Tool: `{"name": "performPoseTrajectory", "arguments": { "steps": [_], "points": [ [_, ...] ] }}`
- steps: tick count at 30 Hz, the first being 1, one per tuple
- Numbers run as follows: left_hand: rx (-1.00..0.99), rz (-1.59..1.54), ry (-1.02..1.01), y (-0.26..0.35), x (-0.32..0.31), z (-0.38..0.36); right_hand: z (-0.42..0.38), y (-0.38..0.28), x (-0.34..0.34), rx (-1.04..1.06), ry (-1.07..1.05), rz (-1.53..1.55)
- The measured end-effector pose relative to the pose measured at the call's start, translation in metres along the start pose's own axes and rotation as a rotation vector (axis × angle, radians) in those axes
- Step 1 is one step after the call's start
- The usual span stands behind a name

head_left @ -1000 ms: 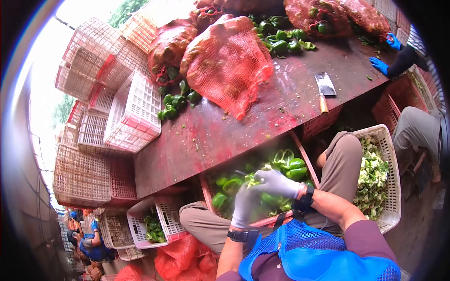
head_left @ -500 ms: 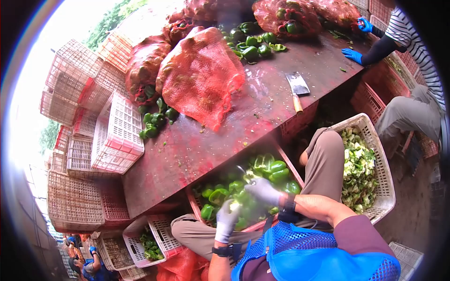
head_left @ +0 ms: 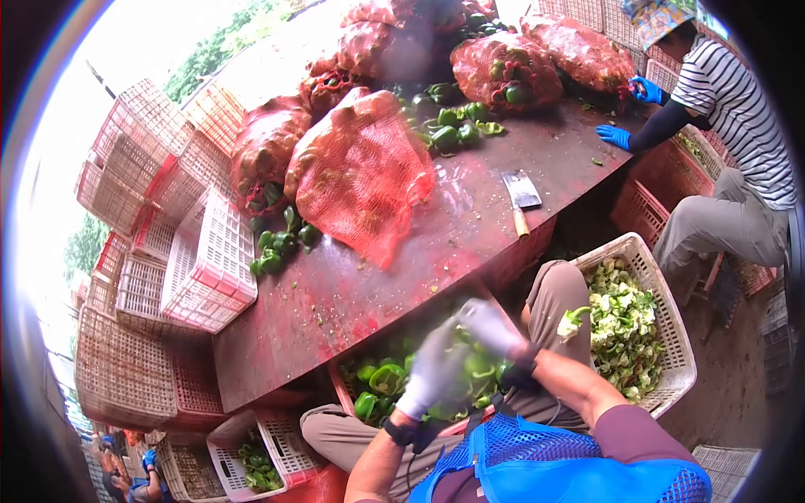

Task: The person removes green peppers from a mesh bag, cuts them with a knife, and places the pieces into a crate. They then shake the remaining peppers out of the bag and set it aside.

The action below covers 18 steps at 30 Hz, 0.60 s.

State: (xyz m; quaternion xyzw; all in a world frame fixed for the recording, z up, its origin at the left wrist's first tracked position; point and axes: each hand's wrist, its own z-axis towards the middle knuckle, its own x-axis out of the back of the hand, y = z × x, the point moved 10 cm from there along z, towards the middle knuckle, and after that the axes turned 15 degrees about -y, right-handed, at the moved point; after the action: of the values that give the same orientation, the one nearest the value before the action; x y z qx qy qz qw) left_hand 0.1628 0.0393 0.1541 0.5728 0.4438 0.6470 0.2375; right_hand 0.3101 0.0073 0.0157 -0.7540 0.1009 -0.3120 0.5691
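Note:
My left hand (head_left: 434,374), in a pale glove, reaches over a crate of green bell peppers (head_left: 388,379); motion smears its fingers. Close beside it, near the crate's far edge, is my gloved right hand (head_left: 488,325), blurred too. What either hand holds, I cannot make out. Many of the peppers under my hands are cut open. A pale green pepper core (head_left: 573,323) is in view by my right knee, at the edge of a white crate (head_left: 677,356) heaped with pepper cores and trimmings (head_left: 622,323).
A cleaver (head_left: 521,191) lies on the reddish table (head_left: 352,306). Red mesh sacks (head_left: 365,172) and loose peppers (head_left: 446,134) cover its far side. Stacked plastic crates (head_left: 210,260) stand at left. Across the table's right end sits a co-worker (head_left: 725,126) with blue gloves.
Both my hands have moved up and closer together. The pepper core now shows beside the trimmings crate. The view has shifted, bringing more of the co-worker into sight.

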Motion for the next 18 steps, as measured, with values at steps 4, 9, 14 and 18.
{"name": "performPoseTrajectory", "arguments": {
  "steps": [4, 9, 14, 18],
  "points": [
    [0.150, 0.496, 0.081, -0.045, 0.014, -0.020, 0.006, -0.052, 0.077, -0.028, 0.031, 0.726],
    [0.212, 0.779, -0.171, -0.071, -0.046, 0.027, -0.014, -0.092, 0.127, 0.140, 0.042, 0.421],
    [0.190, 0.843, -0.168, -0.080, -0.070, 0.061, -0.092, -0.076, 0.289, 0.380, 0.674, -0.019],
    [0.034, 0.888, -0.078, -0.088, -0.070, 0.060, -0.166, -0.013, 0.405, 0.183, 0.957, 0.289]
  ]
}}
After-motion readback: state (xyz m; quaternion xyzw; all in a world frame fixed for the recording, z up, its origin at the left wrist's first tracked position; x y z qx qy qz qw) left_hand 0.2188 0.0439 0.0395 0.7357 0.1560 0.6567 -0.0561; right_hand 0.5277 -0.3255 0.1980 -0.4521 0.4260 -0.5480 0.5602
